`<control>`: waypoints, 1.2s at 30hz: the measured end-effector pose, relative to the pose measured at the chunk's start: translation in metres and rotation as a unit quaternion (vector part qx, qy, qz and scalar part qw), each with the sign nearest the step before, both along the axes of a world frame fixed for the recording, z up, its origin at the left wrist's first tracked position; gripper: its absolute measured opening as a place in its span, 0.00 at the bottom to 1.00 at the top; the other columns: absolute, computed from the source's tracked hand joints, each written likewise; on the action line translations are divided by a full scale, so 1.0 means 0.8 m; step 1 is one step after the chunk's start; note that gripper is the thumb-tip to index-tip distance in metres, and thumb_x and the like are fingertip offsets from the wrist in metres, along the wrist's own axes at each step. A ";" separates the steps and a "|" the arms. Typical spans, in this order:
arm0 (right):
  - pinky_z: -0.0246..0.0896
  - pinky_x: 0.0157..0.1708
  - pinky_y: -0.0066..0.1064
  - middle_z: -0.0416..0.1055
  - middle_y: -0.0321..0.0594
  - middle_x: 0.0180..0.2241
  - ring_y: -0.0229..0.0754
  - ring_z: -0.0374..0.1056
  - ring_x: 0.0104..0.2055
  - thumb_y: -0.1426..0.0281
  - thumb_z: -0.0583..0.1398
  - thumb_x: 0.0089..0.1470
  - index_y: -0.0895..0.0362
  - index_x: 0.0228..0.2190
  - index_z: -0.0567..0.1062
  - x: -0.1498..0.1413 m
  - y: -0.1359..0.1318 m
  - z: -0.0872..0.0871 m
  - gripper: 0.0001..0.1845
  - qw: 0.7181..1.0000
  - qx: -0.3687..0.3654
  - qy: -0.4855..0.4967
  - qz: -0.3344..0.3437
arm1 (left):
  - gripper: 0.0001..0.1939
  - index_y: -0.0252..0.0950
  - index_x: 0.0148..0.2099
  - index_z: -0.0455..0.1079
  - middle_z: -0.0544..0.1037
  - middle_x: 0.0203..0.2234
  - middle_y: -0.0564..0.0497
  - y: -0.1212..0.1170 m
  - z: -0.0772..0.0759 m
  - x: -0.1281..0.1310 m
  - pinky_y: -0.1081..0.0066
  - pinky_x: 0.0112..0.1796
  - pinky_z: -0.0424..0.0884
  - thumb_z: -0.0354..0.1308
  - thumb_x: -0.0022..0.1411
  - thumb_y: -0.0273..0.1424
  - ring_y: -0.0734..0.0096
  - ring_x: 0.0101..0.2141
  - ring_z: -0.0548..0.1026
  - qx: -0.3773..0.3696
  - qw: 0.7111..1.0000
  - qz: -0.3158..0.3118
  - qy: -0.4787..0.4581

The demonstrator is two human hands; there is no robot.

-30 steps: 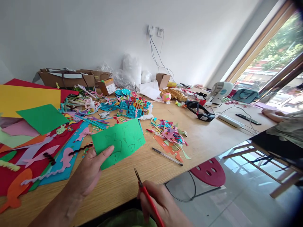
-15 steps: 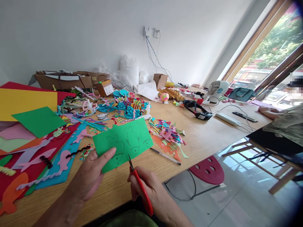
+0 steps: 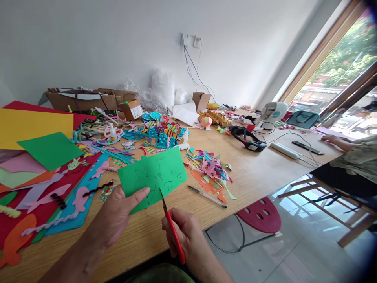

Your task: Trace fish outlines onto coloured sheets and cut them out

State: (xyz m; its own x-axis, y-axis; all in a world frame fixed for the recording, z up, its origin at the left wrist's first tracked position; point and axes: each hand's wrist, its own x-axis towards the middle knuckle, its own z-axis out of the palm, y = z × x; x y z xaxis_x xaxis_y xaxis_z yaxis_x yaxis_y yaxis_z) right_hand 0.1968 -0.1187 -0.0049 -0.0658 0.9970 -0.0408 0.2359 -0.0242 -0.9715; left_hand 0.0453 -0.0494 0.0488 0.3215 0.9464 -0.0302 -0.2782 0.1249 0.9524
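My left hand (image 3: pixel 118 216) pinches the lower left corner of a green paper sheet (image 3: pixel 156 173) with fish outlines drawn on it, holding it above the wooden table (image 3: pixel 259 173). My right hand (image 3: pixel 184 232) grips red-handled scissors (image 3: pixel 172 228), whose dark blades point up and touch the sheet's lower edge near the middle fish. Both hands are closed on what they hold.
Coloured sheets and felt fish cut-outs (image 3: pixel 44 188) cover the table's left. Paper scraps (image 3: pixel 210 167) and a pen (image 3: pixel 207 196) lie right of the sheet. Cardboard boxes (image 3: pixel 85 98), a headset (image 3: pixel 247 139), a power strip (image 3: pixel 285 150) stand further back. Another person (image 3: pixel 353 165) sits right; a red stool (image 3: pixel 260 214) is below.
My right hand has raised the scissors from low beside my lap up to the green sheet's lower edge. The left hand tilted the sheet so the fish drawings face me.
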 end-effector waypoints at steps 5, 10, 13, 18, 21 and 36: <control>0.44 0.15 0.21 0.57 0.29 0.13 0.29 0.53 0.15 0.51 0.50 0.55 0.57 0.22 0.64 -0.002 0.000 0.007 0.24 0.999 -0.022 0.035 0.021 | 0.22 0.39 0.51 0.71 0.76 0.46 0.50 0.001 -0.001 -0.002 0.68 0.46 0.71 0.63 0.52 0.33 0.59 0.48 0.72 0.024 0.999 -0.018 0.025; 0.48 0.17 0.21 0.60 0.30 0.13 0.29 0.54 0.15 0.50 0.49 0.56 0.59 0.25 0.65 -0.003 -0.002 0.018 0.25 0.995 -0.039 0.083 0.036 | 0.20 0.40 0.50 0.71 0.76 0.47 0.52 -0.004 -0.001 -0.003 0.69 0.47 0.70 0.62 0.54 0.33 0.60 0.49 0.71 0.004 0.998 -0.057 0.013; 0.49 0.18 0.20 0.61 0.30 0.13 0.29 0.55 0.15 0.50 0.50 0.55 0.59 0.26 0.66 -0.004 -0.002 0.021 0.24 0.993 -0.042 0.102 0.037 | 0.20 0.40 0.51 0.70 0.76 0.47 0.51 -0.006 -0.001 -0.001 0.68 0.47 0.70 0.62 0.54 0.33 0.60 0.48 0.72 0.000 0.998 -0.069 0.008; 0.47 0.16 0.20 0.59 0.29 0.12 0.28 0.53 0.14 0.49 0.50 0.55 0.59 0.24 0.65 -0.006 0.001 0.021 0.25 0.994 -0.033 0.100 0.027 | 0.20 0.40 0.50 0.71 0.76 0.46 0.51 -0.007 0.000 0.001 0.69 0.47 0.69 0.62 0.54 0.34 0.61 0.48 0.72 0.001 0.998 -0.068 0.014; 0.44 0.14 0.19 0.58 0.28 0.10 0.28 0.52 0.12 0.47 0.49 0.54 0.58 0.23 0.64 -0.007 0.002 0.018 0.27 0.995 -0.033 0.088 0.016 | 0.20 0.40 0.50 0.71 0.76 0.46 0.52 -0.007 0.001 0.000 0.69 0.47 0.70 0.62 0.54 0.35 0.61 0.48 0.72 -0.002 0.998 -0.065 0.018; 0.48 0.16 0.20 0.60 0.29 0.13 0.28 0.54 0.14 0.46 0.50 0.53 0.59 0.25 0.65 -0.009 0.000 0.024 0.27 0.992 -0.045 0.114 0.030 | 0.23 0.42 0.54 0.68 0.76 0.46 0.52 -0.011 -0.001 -0.001 0.68 0.45 0.71 0.63 0.54 0.34 0.59 0.47 0.73 -0.004 0.998 -0.067 0.017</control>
